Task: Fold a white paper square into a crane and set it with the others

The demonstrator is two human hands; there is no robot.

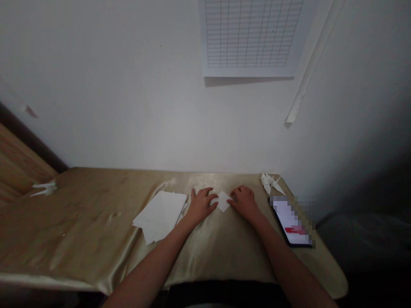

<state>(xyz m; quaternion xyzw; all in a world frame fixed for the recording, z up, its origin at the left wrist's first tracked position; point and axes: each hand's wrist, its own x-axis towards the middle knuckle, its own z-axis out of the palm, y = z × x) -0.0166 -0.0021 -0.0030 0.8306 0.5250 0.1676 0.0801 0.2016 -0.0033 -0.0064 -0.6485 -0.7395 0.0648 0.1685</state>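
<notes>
A small white folded paper [224, 202], shaped like a diamond, lies on the cloth-covered table between my hands. My left hand [202, 203] has its thumb and index finger at the paper's left corner, with the other fingers spread towards the wall. At the right corner, my right hand [244, 201] holds the paper with its thumb, the other fingers bent beside it. What lies under the fingertips is hidden. Left of my left hand is an untidy stack of white paper sheets [162, 214].
A phone [292, 224] with a lit, partly blurred screen lies right of my right arm. Folded white paper cranes [271, 183] sit behind it. Another white paper piece [45, 188] is at the far left. A printed grid sheet [248, 36] hangs on the wall [128, 107] behind the table [80, 222].
</notes>
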